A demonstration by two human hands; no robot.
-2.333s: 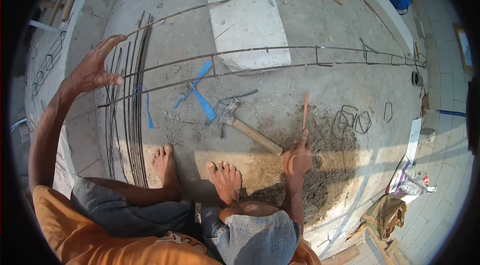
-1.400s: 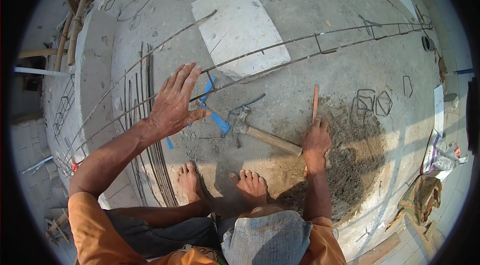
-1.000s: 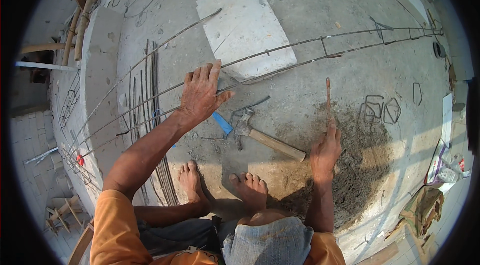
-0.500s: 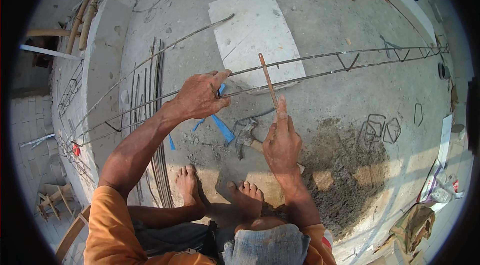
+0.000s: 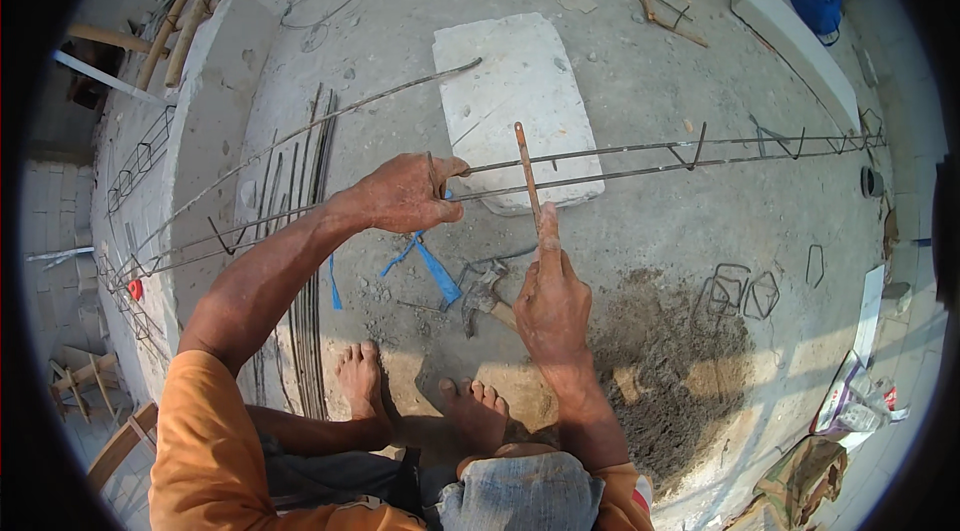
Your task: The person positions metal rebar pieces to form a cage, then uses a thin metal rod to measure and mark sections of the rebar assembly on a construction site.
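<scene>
My left hand (image 5: 405, 193) is closed around a long, narrow rebar frame (image 5: 630, 156), with its thumb and fingers about a stirrup and the two long parallel bars. My right hand (image 5: 553, 306) grips a thin rusty flat strip (image 5: 525, 163) with a hole near its far end. The strip points away from me and crosses both bars, its index finger laid along it. Whether it touches the bars I cannot tell. Beneath the frame lies a pale concrete slab (image 5: 510, 81). A hammer (image 5: 485, 299) rests on the floor, left of my right hand.
Loose bars (image 5: 312, 331) lie to the left, beside a pale block wall (image 5: 215, 96). Blue strips (image 5: 437, 271) are on the floor. A heap of dark sand (image 5: 670, 381) and several bent stirrups (image 5: 735, 289) lie to the right. A blue bag (image 5: 812, 6) is far right.
The rebar frame has rolled, so its stirrups now stick up above the bars and the two bars look closer together. Both hands keep their hold. The view has shifted slightly.
</scene>
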